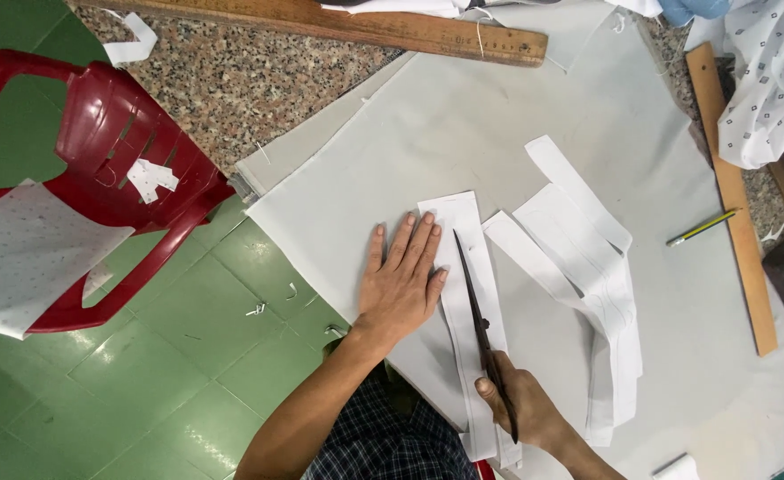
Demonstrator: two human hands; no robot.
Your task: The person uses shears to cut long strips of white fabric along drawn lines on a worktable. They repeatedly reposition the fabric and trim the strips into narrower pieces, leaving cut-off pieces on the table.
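While the left hand (401, 280) lay open, pinning a paper strip (472, 311), the right hand (521, 409), closed around scissors (485, 338), was cutting; steady alignment seemed needed.

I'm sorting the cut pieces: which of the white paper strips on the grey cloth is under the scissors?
The leftmost strip, lying lengthwise beside the left hand; the scissors in the right hand lie along it. The other strips lie untouched further right.

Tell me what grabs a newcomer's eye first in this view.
At centre, the left hand lies flat on grey cloth beside a long white paper strip, while the right hand runs dark scissors along it. A red plastic chair stands at left on the green tiled floor.
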